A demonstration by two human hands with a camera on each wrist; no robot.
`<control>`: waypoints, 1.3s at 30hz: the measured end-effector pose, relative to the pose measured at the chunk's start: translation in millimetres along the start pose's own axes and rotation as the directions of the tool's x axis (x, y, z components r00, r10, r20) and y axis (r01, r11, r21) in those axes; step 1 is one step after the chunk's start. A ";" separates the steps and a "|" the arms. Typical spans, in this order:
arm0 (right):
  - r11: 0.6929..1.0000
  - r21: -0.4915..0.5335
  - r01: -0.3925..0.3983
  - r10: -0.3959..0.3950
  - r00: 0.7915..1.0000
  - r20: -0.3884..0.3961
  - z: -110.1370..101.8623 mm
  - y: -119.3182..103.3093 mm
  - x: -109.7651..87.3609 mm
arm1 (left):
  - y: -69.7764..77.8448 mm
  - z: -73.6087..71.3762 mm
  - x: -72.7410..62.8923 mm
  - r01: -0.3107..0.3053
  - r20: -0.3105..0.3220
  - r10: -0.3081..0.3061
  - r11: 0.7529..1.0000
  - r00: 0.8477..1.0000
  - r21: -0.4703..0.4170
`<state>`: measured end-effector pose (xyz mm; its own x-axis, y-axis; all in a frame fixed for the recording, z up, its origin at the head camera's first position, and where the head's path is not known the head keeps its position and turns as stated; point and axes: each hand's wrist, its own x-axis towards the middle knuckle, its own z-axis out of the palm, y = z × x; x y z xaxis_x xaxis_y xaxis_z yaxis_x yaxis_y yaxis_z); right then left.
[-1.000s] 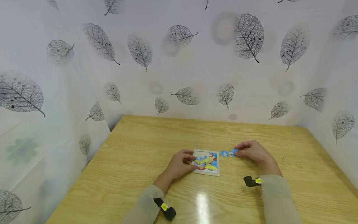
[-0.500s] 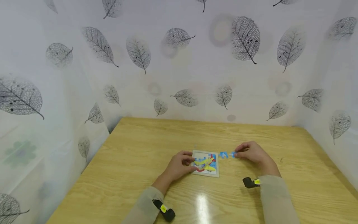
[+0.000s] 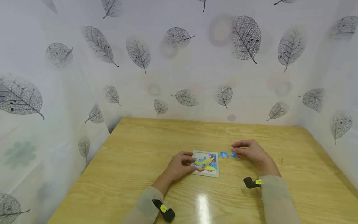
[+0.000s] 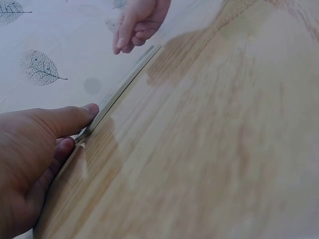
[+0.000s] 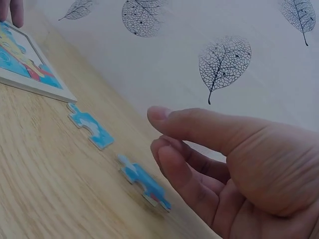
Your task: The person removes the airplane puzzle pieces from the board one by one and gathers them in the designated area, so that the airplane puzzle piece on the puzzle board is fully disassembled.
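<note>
A small jigsaw tray (image 3: 206, 175) with a pale rim lies on the table, its yellow-and-red aeroplane picture partly filled with pieces. My left hand (image 3: 179, 166) grips its left edge; in the left wrist view the thumb presses the top of the rim and a finger touches the edge. Right of the tray lie two blue puzzle pieces, an inner piece (image 5: 91, 126) near the tray's corner and an outer piece (image 5: 144, 184) with a touch of red. Just over the outer piece is my right hand (image 3: 251, 152), thumb and fingers apart, with nothing visible between them.
The wooden table (image 3: 145, 133) extends around the tray on all sides. Behind and beside it hangs a pale curtain (image 3: 195, 71) printed with leaves. A black wrist camera (image 3: 250, 182) sits at the right sleeve, another camera (image 3: 165, 211) at the left.
My right hand has let go of the outer puzzle piece and shifted slightly up and left. The left hand keeps its hold on the tray. The head view has tilted a little.
</note>
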<state>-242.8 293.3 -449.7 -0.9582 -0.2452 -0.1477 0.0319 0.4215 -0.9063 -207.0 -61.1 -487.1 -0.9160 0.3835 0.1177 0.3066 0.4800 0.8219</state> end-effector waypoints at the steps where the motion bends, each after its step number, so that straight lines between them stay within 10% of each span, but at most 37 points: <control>1: 1.000 0.002 0.008 -0.008 1.000 0.008 1.1 -0.6 0.2 | 0.2 -0.3 -0.1 -0.002 0.001 0.002 1.000 1.000 0.000; 39: 0.996 -0.019 0.093 -0.084 0.957 0.277 66.6 -35.4 21.0 | 4.7 -3.6 -1.3 -0.022 0.008 0.022 1.000 1.000 -0.012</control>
<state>-245.1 215.0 -447.1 -0.8408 -0.5122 -0.1753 -0.0626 0.4136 -0.9083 -205.3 -62.2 -481.3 -0.9071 0.4000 0.1310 0.3231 0.4621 0.8259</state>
